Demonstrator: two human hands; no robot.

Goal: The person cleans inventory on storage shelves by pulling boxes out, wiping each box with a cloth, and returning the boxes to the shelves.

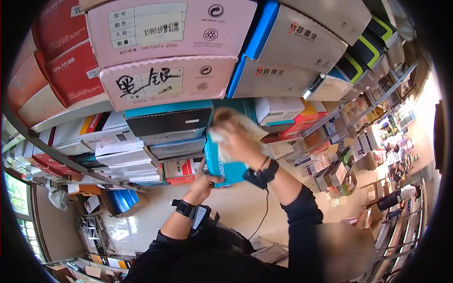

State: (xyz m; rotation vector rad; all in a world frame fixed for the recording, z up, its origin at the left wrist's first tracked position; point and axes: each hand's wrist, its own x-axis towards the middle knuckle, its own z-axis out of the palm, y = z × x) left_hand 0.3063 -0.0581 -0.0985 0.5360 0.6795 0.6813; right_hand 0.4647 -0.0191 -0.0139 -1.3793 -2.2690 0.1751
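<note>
A teal box (222, 162) with white lettering is tilted in front of the shelf. My left hand (203, 183) grips its lower left edge, thumb on the near face and fingers mostly out of sight behind it. Over the upper part of the box, my right hand (238, 145) presses a pale cloth (250, 126) with a brownish end, smeared by motion. Both wrists wear dark straps with small devices. Just left of the teal box, a black-fronted box with a teal lid (170, 120) sits on the shelf.
Pink boxes (170, 80) and grey boxes (292, 42) are stacked above, red boxes (71, 75) at upper left. A metal shelf rail (52, 155) runs at left. Open cartons (125, 200) stand on the floor. A cable (266, 212) hangs from my right wrist. Another person (401, 194) is far right.
</note>
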